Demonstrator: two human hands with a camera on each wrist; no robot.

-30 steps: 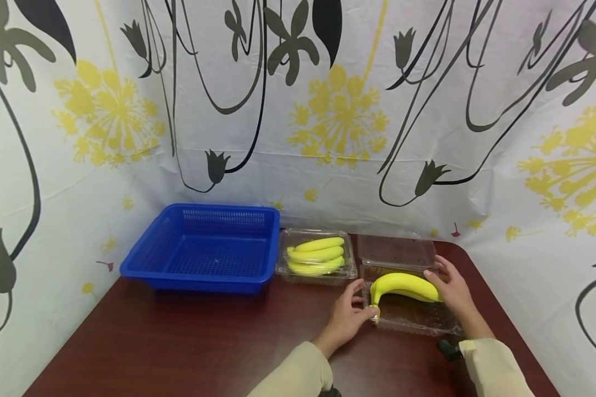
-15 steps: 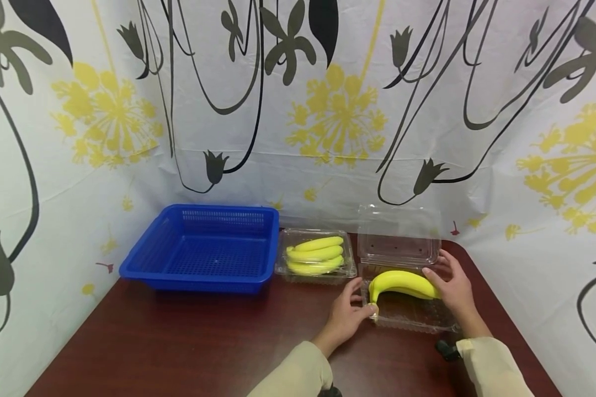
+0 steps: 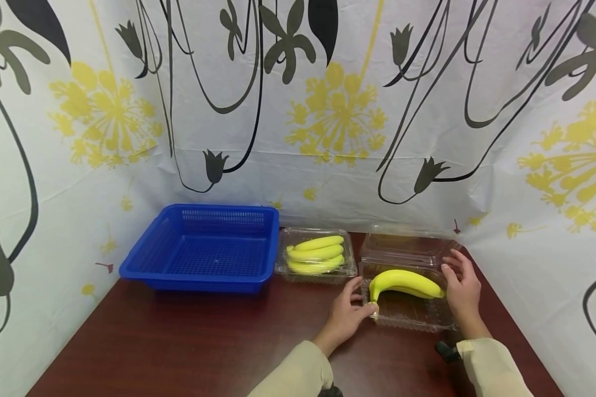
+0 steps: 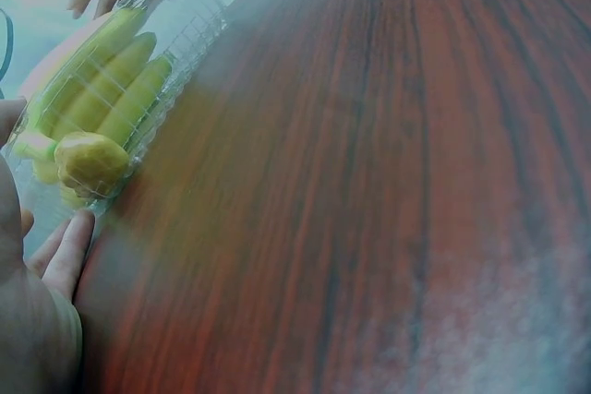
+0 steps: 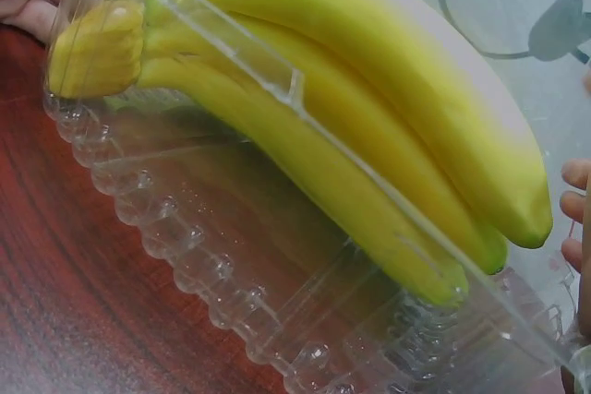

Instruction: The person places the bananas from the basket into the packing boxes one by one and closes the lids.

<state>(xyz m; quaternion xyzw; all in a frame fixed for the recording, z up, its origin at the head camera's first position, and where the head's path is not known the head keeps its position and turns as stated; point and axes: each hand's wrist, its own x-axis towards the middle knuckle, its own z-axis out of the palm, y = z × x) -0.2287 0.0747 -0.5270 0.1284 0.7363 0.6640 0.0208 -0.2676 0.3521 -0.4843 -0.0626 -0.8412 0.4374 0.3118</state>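
Observation:
An opened clear plastic clamshell container (image 3: 402, 320) stands at the right of the table, a bunch of yellow bananas (image 3: 409, 282) inside it. Its lid (image 3: 402, 249) leans back behind the base. My left hand (image 3: 345, 314) grips the container's left end, thumb at the near corner by the banana stem (image 4: 92, 161), fingers along the side wall. At the right end is my right hand (image 3: 464, 295), its fingers loosely bent beside the lid's edge. In the right wrist view its fingertips (image 5: 574, 205) show just beyond the banana tips, with nothing pinched between them.
A second clamshell (image 3: 347, 267) with bananas stands left of the opened one. Farther left is a blue plastic basket (image 3: 151, 278). A patterned white curtain (image 3: 328, 193) hangs behind the dark red wooden table (image 3: 203, 342).
The lid rose partway, then dropped back and shifted right. My right hand has moved right, off the banana tips and container rim. The left hand has stayed in place.

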